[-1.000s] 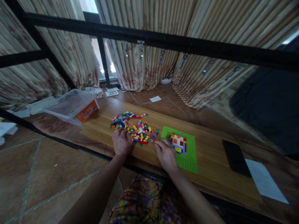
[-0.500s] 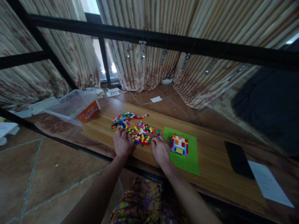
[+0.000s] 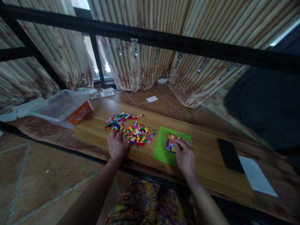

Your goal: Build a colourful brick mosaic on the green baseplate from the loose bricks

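Note:
A pile of small coloured bricks (image 3: 131, 128) lies on the wooden tabletop (image 3: 206, 156). My left hand (image 3: 116, 145) rests at the near left edge of the pile, fingers curled onto the bricks. To the right lies a green baseplate (image 3: 164, 147) carrying a flat multicoloured brick build (image 3: 170, 142). My right hand (image 3: 185, 153) sits over the right side of that build, fingertips pinched together on its top. What the pinch holds is too small to make out.
A clear plastic box (image 3: 63, 107) with an orange label lies tipped at the table's left end. A black phone (image 3: 229, 150) and a white paper (image 3: 256, 176) lie at the right. A black metal bar (image 3: 164, 40) crosses in front of curtains.
My right hand went from the baseplate's left edge to the brick pile, then right onto the build. My left hand stayed at the pile. The view shifted slightly right.

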The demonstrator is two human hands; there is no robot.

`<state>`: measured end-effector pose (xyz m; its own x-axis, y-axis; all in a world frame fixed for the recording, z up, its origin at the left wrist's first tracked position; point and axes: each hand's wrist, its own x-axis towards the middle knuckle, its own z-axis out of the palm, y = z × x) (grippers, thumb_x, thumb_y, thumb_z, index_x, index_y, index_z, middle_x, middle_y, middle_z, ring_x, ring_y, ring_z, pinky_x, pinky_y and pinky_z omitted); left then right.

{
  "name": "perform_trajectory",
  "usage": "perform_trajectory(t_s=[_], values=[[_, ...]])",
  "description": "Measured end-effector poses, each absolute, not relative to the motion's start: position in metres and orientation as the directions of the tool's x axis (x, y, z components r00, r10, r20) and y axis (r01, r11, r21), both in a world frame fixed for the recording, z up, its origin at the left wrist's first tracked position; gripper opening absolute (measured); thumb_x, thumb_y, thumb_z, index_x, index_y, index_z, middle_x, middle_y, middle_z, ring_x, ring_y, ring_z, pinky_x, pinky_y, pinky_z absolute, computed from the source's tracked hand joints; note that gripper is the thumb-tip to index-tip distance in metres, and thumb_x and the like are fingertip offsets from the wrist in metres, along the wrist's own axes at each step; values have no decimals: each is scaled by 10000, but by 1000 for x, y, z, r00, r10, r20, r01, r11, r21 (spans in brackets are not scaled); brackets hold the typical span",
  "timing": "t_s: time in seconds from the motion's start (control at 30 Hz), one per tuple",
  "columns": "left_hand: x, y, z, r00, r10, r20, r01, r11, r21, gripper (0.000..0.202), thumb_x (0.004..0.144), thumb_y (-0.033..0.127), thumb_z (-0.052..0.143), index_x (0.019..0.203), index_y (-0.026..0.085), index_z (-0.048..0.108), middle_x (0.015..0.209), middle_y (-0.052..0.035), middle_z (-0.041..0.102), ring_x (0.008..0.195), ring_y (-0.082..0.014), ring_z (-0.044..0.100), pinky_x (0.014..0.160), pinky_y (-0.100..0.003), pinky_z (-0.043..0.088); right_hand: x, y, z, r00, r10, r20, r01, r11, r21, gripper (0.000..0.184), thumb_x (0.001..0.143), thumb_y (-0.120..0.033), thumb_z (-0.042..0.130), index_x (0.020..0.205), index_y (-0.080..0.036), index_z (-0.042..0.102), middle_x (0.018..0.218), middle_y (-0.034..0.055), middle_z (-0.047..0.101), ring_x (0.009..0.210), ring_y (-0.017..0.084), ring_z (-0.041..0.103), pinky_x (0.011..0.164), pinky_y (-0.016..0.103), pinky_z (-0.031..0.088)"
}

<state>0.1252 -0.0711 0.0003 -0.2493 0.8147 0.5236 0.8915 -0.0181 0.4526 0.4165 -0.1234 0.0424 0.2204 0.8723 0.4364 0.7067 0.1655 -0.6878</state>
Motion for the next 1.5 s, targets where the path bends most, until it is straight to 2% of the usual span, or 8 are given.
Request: perform_trajectory(t_s=[0.13, 0.3, 0.6, 1.0, 1.13, 1.27, 1.5], values=[[125, -71, 1, -244, 816, 524, 897, -15, 441, 274, 863, 269, 457, 954, 132, 676, 1092, -151, 646, 1029, -291, 577, 924, -443, 432, 447, -113, 41, 244, 865, 439, 774, 99, -626, 341, 901, -428, 496, 881, -183, 732, 894, 86, 676, 803, 210, 616, 755, 353, 488], [126, -71, 2, -260, 818, 512, 889, -4, 458, 272, 859, 262, 461, 959, 130, 677, 1106, -162, 639, 1045, -298, 571, 932, -461, 431, 455, -100, 36, 177, 871, 458, 826, 121, -550, 373, 907, -436, 473, 883, -183, 746, 897, 91, 687, 817, 219, 612, 784, 361, 479], [125, -71, 1, -249, 813, 527, 895, -15, 446, 252, 848, 249, 473, 952, 140, 675, 1100, -149, 641, 1028, -286, 580, 922, -443, 435, 458, -95, 24, 141, 882, 449, 852, 122, -509, 388, 908, -450, 459, 901, -199, 754, 925, 93, 704, 846, 226, 621, 804, 363, 480], [124, -70, -1, -243, 810, 535, 898, -21, 440, 255, 856, 260, 470, 951, 142, 675, 1087, -150, 640, 1023, -286, 576, 919, -441, 437, 456, -90, 24, 240, 889, 389, 763, 75, -642, 338, 832, -486, 544, 840, -208, 736, 858, 75, 724, 782, 225, 640, 761, 360, 490], [124, -71, -1, -232, 812, 535, 902, -27, 432, 260, 854, 261, 466, 952, 142, 675, 1090, -151, 640, 1030, -289, 573, 917, -436, 435, 457, -92, 21, 319, 893, 317, 674, 21, -738, 320, 794, -482, 592, 861, -202, 732, 862, 75, 732, 767, 219, 652, 765, 365, 507], [125, -71, 0, -238, 816, 527, 900, -19, 436, 262, 857, 264, 460, 950, 146, 675, 1088, -145, 641, 1028, -286, 573, 922, -430, 430, 457, -93, 20, 422, 881, 212, 515, -41, -856, 352, 780, -474, 604, 931, -180, 724, 916, 94, 741, 785, 224, 679, 752, 376, 533], [126, -71, 2, -256, 823, 507, 887, -7, 461, 267, 855, 274, 464, 950, 149, 680, 1094, -137, 639, 1030, -288, 574, 930, -433, 426, 451, -84, 27, 462, 870, 173, 417, -41, -908, 319, 716, -423, 649, 896, -172, 730, 855, 92, 750, 744, 219, 687, 705, 363, 545]])
